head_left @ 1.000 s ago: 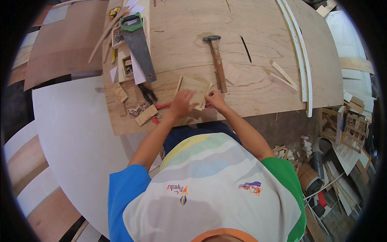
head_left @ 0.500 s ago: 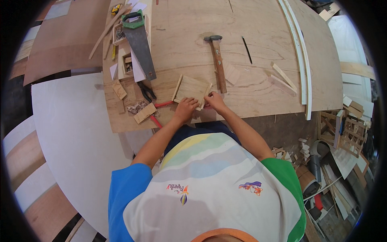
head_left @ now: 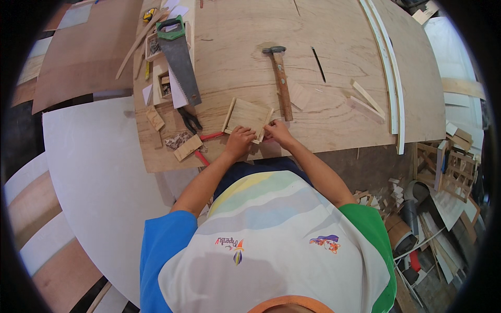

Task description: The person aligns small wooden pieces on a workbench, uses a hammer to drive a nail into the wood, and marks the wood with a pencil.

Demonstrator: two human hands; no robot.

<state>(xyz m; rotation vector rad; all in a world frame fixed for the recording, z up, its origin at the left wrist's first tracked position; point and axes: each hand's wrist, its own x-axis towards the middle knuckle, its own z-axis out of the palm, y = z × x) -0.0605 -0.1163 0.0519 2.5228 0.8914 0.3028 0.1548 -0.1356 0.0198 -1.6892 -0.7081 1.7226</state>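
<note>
A small, shallow wooden tray (head_left: pixel 245 112) with thin strips along its sides lies near the front edge of the workbench. My left hand (head_left: pixel 241 142) is closed over its near edge, fingers curled onto the wood. Against the tray's right side strip, my right hand (head_left: pixel 279 134) is closed in a pinch; anything small between those fingertips is hidden. Just beyond my right hand lies a wooden-handled hammer (head_left: pixel 282 86). Beside my left hand are red-handled pliers or pincers (head_left: pixel 211 135), partly under a small wood block (head_left: pixel 188 148).
A green-handled saw (head_left: pixel 178 62) rests across open wooden boxes at the left. Black-handled pliers (head_left: pixel 189 120) lie below it. Further right are a black pencil (head_left: pixel 318 64), short wood strips (head_left: pixel 368 100) and long white strips (head_left: pixel 389 68). Offcuts crowd the floor at lower right.
</note>
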